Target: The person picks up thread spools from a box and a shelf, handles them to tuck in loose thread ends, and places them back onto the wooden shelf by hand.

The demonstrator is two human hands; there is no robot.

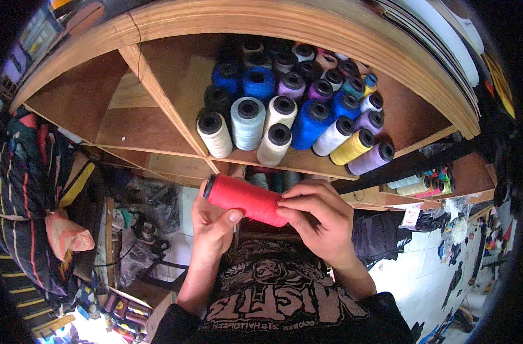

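A red spool of thread (247,199) with a black end lies on a slant between my hands, in front of the wooden shelf. My left hand (212,221) grips its black-ended side, the thumb pressed along the lower edge and the fingers mostly hidden behind. At the other end, my right hand (319,215) pinches the thread surface between thumb and fingertips; whether it has a loose strand cannot be seen. Just beyond, several thread spools stand upright on the shelf, among them a cream spool (274,146), a light blue spool (248,126) and a yellow spool (352,147).
A wooden divider (164,103) splits the shelf (115,114). More spools (422,183) sit in a lower compartment at right. Striped cloth (20,212) hangs at far left, near a crumpled plastic bag (149,212). Scraps litter the white tiled floor (410,275) at right.
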